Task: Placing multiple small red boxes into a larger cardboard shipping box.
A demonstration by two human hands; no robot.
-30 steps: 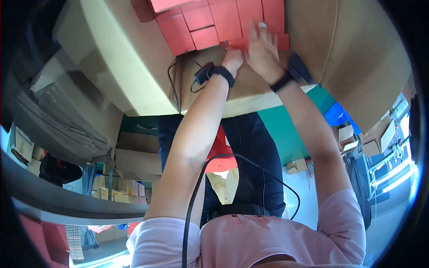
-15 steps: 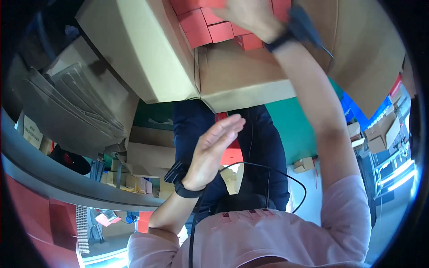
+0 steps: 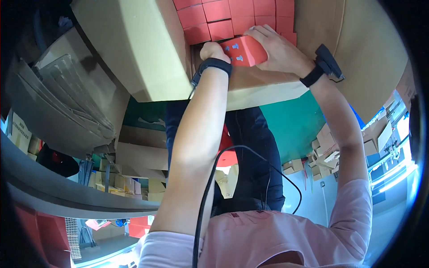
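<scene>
A small red box (image 3: 243, 52) with blue screw-like pictures on its face is tilted over the near end of a large cardboard carton (image 3: 263, 93). My right hand (image 3: 281, 51) grips it from the right, fingers along its far upper edge and thumb below. At its left end is my left hand (image 3: 213, 50), closed against the box, with most of its fingers hidden. Just beyond both hands, rows of similar red boxes (image 3: 219, 30) lie packed inside the carton.
Carton flaps stand out at left (image 3: 120, 49) and right (image 3: 371, 49). Folded cardboard (image 3: 67, 102) leans at the left, beside a curved grey rail (image 3: 80, 190). A black cable (image 3: 208, 192) hangs across my front. Small cartons (image 3: 326, 152) lie on the floor at right.
My left hand has risen from over my lap into the carton, onto the red box. My right hand has come back from the rows toward me and now holds that box.
</scene>
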